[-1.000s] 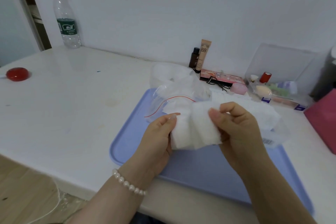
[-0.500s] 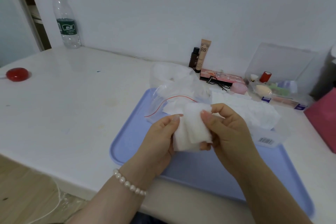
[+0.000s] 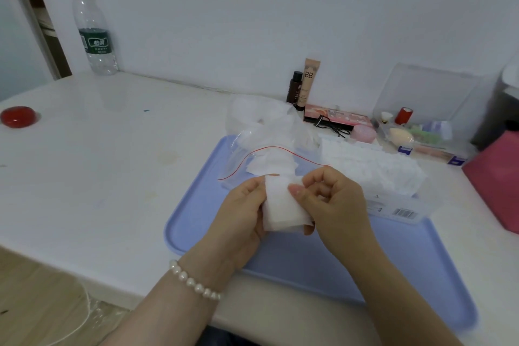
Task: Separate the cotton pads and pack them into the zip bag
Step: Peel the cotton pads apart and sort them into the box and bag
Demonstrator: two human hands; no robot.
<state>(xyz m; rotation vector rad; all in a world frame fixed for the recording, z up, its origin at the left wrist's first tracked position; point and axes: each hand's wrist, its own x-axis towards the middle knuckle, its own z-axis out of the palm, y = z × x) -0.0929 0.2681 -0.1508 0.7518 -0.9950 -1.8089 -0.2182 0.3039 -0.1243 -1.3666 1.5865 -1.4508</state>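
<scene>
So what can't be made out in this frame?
- Pad count in the held cotton pads: layers overlap, and the left hand and right hand cover the edges.
- Contents of the zip bag: blurred white.
- Box barcode: too small.
- Pink object: cut by right edge.

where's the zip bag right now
The zip bag lies on the far left part of the blue tray, just beyond both hands, left of the cotton pad box, its red zip line facing the person.
</scene>
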